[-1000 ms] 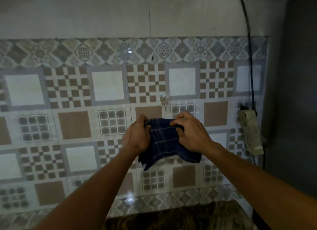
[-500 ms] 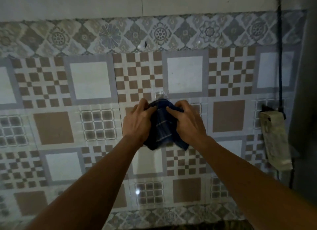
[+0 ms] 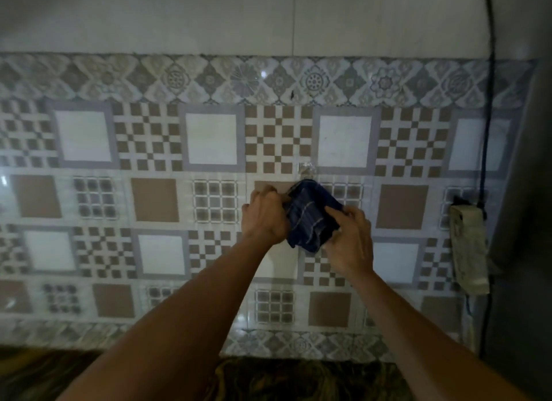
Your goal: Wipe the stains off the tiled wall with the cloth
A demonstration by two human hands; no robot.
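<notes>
A dark blue checked cloth [image 3: 310,215] is bunched between both hands in front of the tiled wall [image 3: 149,149], which has brown, white and grey square patterns. My left hand [image 3: 264,216] grips the cloth's left side. My right hand [image 3: 349,242] holds its lower right part, fingers curled over it. The cloth's top corner sits just under a small clear hook [image 3: 307,169] stuck on the wall. A small dark mark [image 3: 292,94] shows on the patterned border strip above.
A dirty white power strip [image 3: 469,248] hangs on the wall at the right, with a dark cable [image 3: 490,101] running up from it. A dark vertical surface [image 3: 525,191] borders the right side. A dark marbled countertop [image 3: 298,379] lies below.
The cloth has been gathered from a spread hanging shape into a tighter bundle, raised to just under the hook. My right hand has dropped to its lower right side.
</notes>
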